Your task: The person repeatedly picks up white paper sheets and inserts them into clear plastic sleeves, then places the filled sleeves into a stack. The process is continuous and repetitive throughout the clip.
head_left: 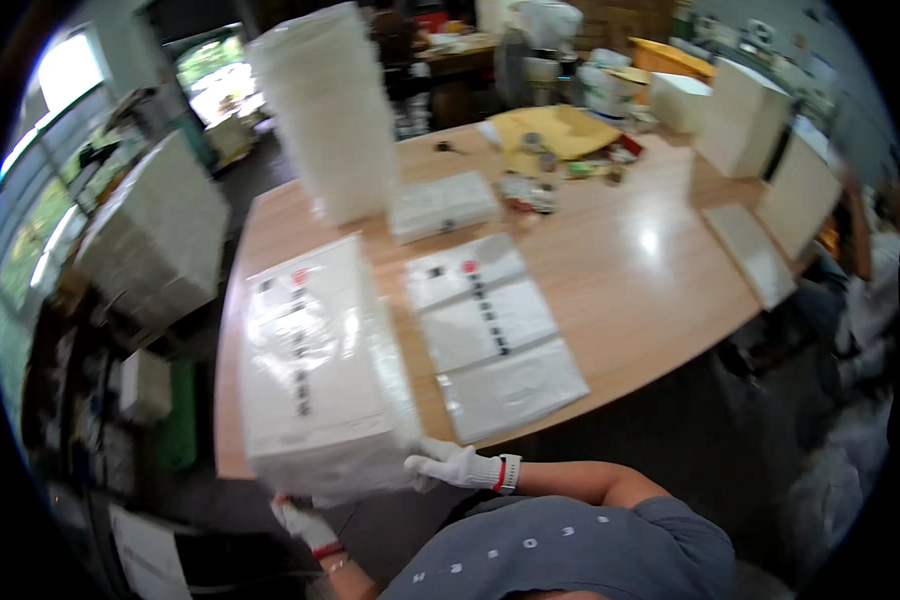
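A large white block-shaped pack [315, 350], covered by a clear plastic bag with dark print and a red mark, lies at the table's near left. Loose plastic [345, 488] hangs past its near end. My left hand [305, 523], in a white glove with a red cuff, is closed at the bag's near left corner, below the table edge. At the near right corner, my right hand [452, 464], gloved too, holds the plastic with its fingers pointing left. Motion blurs the fingertips. Flat printed plastic bags [500, 350] lie just right of the pack.
Behind the pack stand a tall stack of white sheets [330, 115] and a low white wrapped block [443, 205]. Yellow paper [550, 135] and small items lie farther back. White panels [740, 115] stand at the far right, where another person [870, 270] sits. A large white block [155, 235] stands left.
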The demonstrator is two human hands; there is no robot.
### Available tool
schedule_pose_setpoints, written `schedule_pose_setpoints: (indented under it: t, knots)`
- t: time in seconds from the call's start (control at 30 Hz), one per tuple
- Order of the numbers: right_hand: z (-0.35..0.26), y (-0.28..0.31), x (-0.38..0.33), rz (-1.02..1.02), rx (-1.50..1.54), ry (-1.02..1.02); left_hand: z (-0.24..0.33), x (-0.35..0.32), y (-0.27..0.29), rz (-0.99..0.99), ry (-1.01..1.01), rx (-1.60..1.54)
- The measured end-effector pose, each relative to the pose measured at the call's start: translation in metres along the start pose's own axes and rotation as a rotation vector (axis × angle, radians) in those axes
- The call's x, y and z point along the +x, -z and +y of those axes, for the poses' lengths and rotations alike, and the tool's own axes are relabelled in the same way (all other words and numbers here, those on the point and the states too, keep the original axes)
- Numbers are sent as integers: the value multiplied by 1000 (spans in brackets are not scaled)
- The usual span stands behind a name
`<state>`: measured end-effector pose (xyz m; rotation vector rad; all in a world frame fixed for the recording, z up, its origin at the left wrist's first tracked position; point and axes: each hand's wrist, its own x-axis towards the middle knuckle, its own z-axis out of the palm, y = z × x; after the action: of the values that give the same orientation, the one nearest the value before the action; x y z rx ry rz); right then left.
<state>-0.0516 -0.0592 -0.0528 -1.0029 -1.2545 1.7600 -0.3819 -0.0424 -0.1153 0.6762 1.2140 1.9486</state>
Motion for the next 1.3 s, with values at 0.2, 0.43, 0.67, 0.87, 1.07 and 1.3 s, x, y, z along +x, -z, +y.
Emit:
schedule_pose_setpoints:
  t: [0.2, 0.43, 0.67, 0.87, 1.07, 1.3]
  knots:
    - [35, 141, -95, 381, -170, 147, -162, -122, 29, -262, 679, 424]
    - [47, 283, -247, 1032, 376, -94, -165, -235, -236, -1425, -252, 825]
    - [80, 353, -356, 1191, 553, -70, -222, -350, -449, -1599, -615, 838]
    - [79, 414, -424, 1315, 557, -77, -262, -425, -503, -1523, -923, 1148]
    - [7, 461, -495, 1458, 206, 173, -270, -432, -514, -1559, -874, 1242]
    - [-94, 542, -551, 1561, -293, 409, -263, -438, -530, -1581, -896, 1252]
